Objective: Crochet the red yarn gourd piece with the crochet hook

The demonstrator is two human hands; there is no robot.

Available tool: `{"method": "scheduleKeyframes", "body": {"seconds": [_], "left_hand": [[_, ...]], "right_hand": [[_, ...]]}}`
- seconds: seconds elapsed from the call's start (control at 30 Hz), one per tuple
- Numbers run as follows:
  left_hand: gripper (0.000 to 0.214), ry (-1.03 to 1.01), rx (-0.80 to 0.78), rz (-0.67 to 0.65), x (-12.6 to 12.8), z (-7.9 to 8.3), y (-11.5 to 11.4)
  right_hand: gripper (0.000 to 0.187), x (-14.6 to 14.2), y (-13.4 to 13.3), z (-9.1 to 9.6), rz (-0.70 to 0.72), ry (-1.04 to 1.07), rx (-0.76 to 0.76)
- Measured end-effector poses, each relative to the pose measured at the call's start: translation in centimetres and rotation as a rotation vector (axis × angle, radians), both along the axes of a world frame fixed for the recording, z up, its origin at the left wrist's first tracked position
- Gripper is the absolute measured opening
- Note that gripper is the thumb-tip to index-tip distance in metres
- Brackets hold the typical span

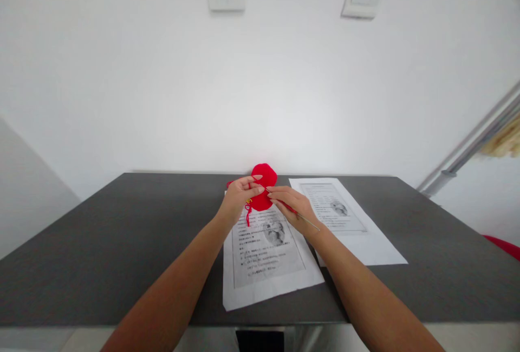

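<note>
My left hand (239, 196) pinches the left side of a red, rounded crochet piece (265, 172), held up above the far part of the table. A short red yarn tail hangs below my left fingers, near a small yellow clip-like bit (249, 200). Between the fingers of my right hand (298, 208) lies a thin crochet hook (311, 223), its metal shaft sticking out towards the wrist and a red part near the fingers. The hook's tip meets the crochet piece close to my left fingertips; the exact stitch is too small to make out.
Under my hands lies a printed sheet (260, 287) with a dark picture. A second printed sheet (377, 249) is to its right. The dark table (122, 243) meets a white wall (260, 70). A red object (504, 246) shows at the far right.
</note>
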State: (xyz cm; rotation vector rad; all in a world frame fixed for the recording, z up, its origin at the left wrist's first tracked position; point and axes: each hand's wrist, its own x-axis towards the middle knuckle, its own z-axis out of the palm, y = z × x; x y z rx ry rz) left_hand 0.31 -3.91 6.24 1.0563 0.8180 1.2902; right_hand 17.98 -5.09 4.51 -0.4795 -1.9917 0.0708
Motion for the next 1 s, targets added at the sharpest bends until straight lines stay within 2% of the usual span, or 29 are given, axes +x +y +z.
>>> {"method": "scheduleKeyframes", "body": {"seconds": [0.13,0.3,0.4,0.5,0.63,0.8,1.0], "left_hand": [[0.040,-0.173,-0.121,-0.099,0.5,-0.2,-0.2],[0.041,-0.161,-0.078,-0.070,0.7,-0.6,0.0],[0.044,0.021,0.023,0.029,0.4,-0.8,0.3],[0.042,0.321,0.180,0.146,0.0,-0.8,0.6],[0.042,0.620,0.320,0.208,-0.5,-0.9,0.9],[0.041,0.800,0.407,0.260,-1.2,-1.3,1.3],[0.035,0.928,0.548,0.240,-1.7,-2.1,1.9]], "right_hand": [[0.022,0.1,0.2,-0.2,-0.002,-0.012,0.053],[0.021,-0.5,0.3,-0.8,-0.133,-0.062,0.088],[0.019,-0.9,0.2,-0.9,-0.174,-0.095,0.051],[0.018,-1.1,0.0,-0.6,-0.156,-0.119,0.010],[0.018,-1.2,-0.1,-0.6,-0.113,-0.090,-0.040],[0.019,-1.3,-0.1,-0.9,-0.113,-0.056,-0.170],[0.020,-1.0,-0.1,-0.8,-0.123,-0.103,-0.264]]}}
